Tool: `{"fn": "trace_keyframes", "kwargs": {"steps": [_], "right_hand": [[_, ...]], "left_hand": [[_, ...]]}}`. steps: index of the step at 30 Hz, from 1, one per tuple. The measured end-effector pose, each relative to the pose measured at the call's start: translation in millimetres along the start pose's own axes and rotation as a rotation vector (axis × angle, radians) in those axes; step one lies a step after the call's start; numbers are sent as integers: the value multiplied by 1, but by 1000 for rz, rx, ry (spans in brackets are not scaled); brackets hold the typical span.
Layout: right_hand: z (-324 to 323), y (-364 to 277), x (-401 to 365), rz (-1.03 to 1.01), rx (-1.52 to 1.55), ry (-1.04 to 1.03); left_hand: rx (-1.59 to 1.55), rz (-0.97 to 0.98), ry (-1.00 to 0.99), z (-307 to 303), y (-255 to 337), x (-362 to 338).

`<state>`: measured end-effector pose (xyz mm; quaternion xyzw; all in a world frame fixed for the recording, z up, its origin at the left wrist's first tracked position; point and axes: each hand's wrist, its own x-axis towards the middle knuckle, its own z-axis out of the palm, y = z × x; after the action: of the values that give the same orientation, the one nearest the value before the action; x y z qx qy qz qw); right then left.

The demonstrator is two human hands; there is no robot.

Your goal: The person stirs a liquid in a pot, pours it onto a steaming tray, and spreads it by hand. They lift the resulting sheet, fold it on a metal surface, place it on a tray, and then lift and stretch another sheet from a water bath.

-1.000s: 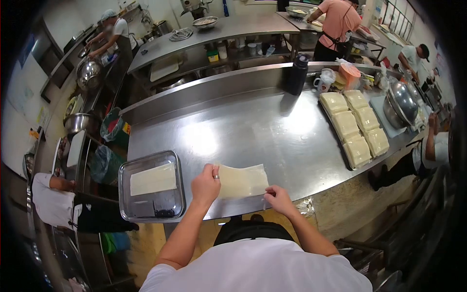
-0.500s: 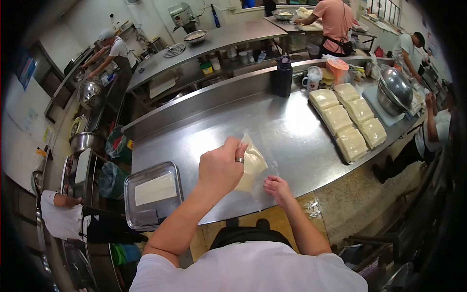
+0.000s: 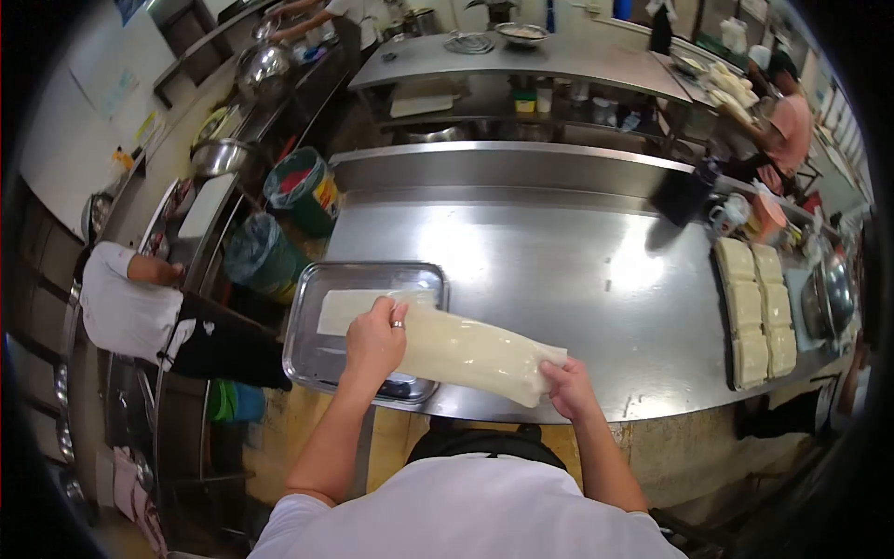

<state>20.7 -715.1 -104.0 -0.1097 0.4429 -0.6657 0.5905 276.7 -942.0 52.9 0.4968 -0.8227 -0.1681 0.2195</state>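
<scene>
A long, pale cream dough sheet (image 3: 470,352) stretches between my two hands, its surface smooth and shiny. My left hand (image 3: 374,340) pinches its left end, above the right part of a metal tray (image 3: 328,361). At the other end, my right hand (image 3: 568,387) grips the right edge over the steel table, where the sheet bunches a little. Another flat pale sheet (image 3: 345,312) lies in the tray, partly covered by my left hand and the held sheet.
A dark tray (image 3: 732,363) with several glossy, cream-coloured square pieces stands on the steel table (image 3: 540,233) at right. Nearby are a dark bottle (image 3: 686,191) and a metal bowl (image 3: 832,296). Lined buckets (image 3: 303,191) stand left. Co-workers are at left and back right.
The sheet, earlier hanging gathered from my left hand, is now spread lengthwise. My right hand, open before, has taken hold of its end. Both hands are nearer the metal tray; the view has turned left.
</scene>
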Motion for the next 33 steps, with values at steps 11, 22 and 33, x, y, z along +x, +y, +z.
{"fn": "trace_keyframes", "kwargs": {"steps": [11,22,33], "right_hand": [[185,104,154,106,-353,158],[216,103,221,90,-448,201],[230,95,226,79,-490,217]], "left_hand": [[-57,-338,-70,26,-291,36],[-195,-393,-53,30,-332,101],[-209,-349,-30,36,-342,111]]}}
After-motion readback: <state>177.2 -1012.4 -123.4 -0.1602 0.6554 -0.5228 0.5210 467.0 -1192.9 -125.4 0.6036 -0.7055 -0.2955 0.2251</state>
